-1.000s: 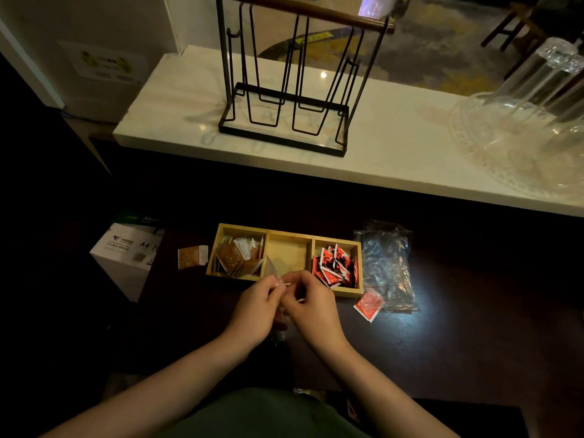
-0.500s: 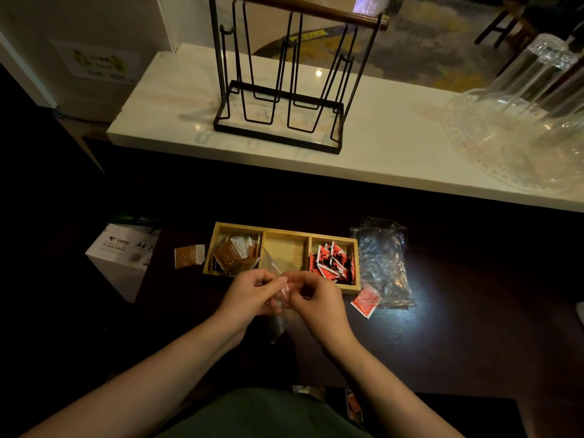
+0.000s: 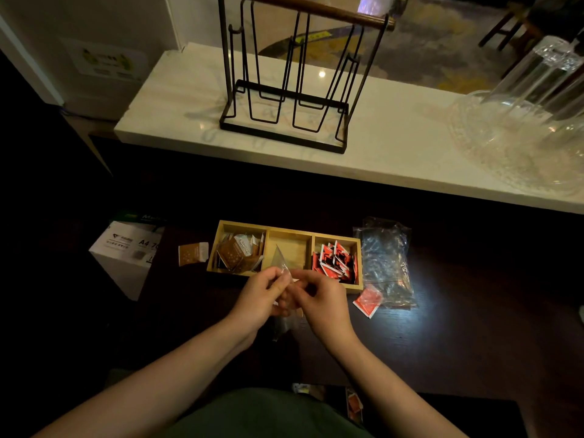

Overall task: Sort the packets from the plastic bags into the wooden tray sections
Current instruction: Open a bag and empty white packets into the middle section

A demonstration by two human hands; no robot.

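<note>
A wooden tray [image 3: 267, 227] with three sections lies on the dark table. Its left section holds brown packets [image 3: 235, 252], the middle one shows bare wood, and the right one holds red packets [image 3: 336, 262]. My left hand [image 3: 260, 295] and my right hand [image 3: 319, 297] meet just in front of the tray, both pinching a small clear plastic bag [image 3: 281, 262] whose corner sticks up over the middle section. One brown packet [image 3: 192, 254] lies left of the tray. A red packet [image 3: 366, 301] lies at its right front corner.
A crumpled clear plastic bag [image 3: 384, 263] lies right of the tray. A white A4 paper box [image 3: 126, 251] stands to the left below the table. Behind, a white counter [image 3: 395, 147] carries a black wire rack [image 3: 284, 121] and clear glassware [image 3: 521, 134].
Both hands stayed together at the small clear bag, shifting their fingers on it. The bag's corner now stands up higher over the middle section.
</note>
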